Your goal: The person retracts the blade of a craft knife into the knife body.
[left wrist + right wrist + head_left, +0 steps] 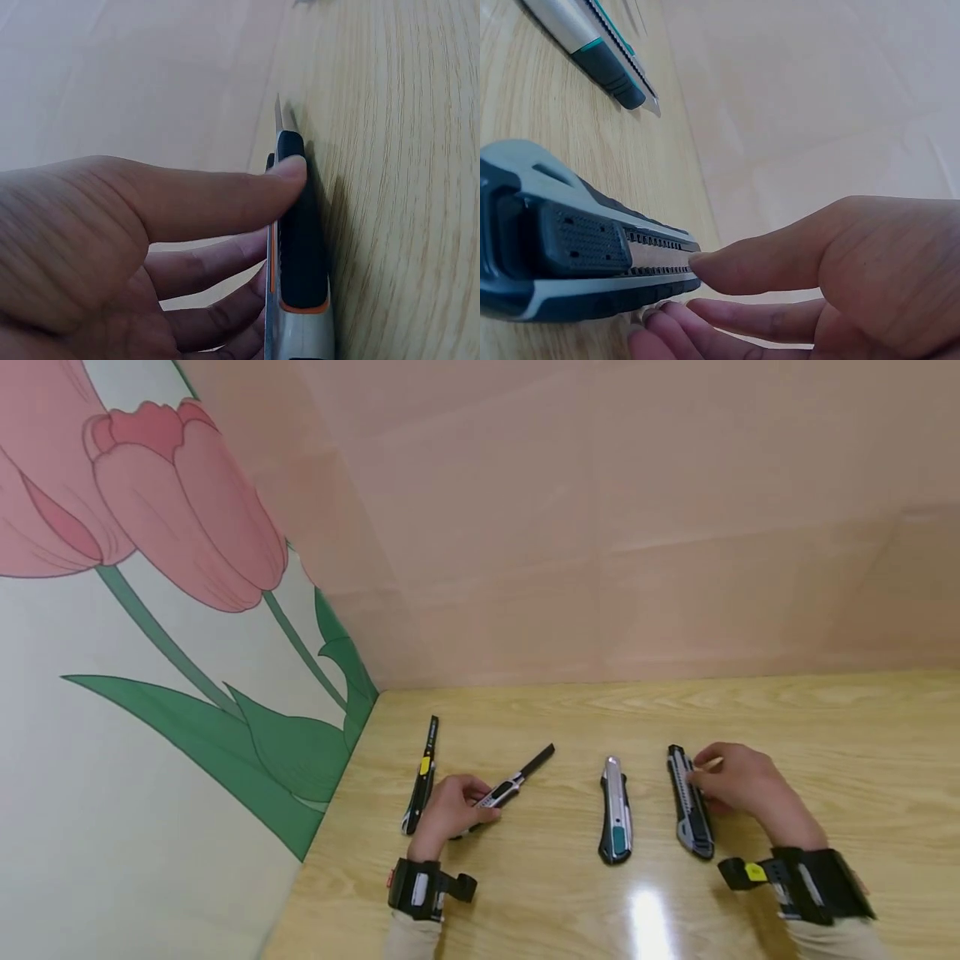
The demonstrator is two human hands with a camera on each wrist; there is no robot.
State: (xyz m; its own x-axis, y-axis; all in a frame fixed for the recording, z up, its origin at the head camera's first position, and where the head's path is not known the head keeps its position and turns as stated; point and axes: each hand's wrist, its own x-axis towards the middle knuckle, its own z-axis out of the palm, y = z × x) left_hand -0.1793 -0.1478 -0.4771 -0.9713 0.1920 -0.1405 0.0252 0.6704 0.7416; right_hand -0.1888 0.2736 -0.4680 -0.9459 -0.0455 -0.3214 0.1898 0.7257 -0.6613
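Observation:
My left hand (453, 810) pinches a grey-and-black utility knife (504, 792) between thumb and fingers. Its long dark blade (536, 762) points up and to the right. In the left wrist view the thumb lies on the black grip (300, 240), which has orange trim, and the fingers are on the far side. My right hand (750, 781) pinches a dark grey utility knife (692, 818) near its front end. In the right wrist view the thumb tip is on the toothed slot beyond the slider (585, 244), and the other fingers are along the lower edge.
A silver utility knife (617, 810) with a teal slider lies between the hands. Left of my left hand is a slim black one (424, 777) with a yellow patch. Behind the wooden table (525, 893) stands a pinkish wall (592, 568); a tulip-painted panel (187, 710) borders the left.

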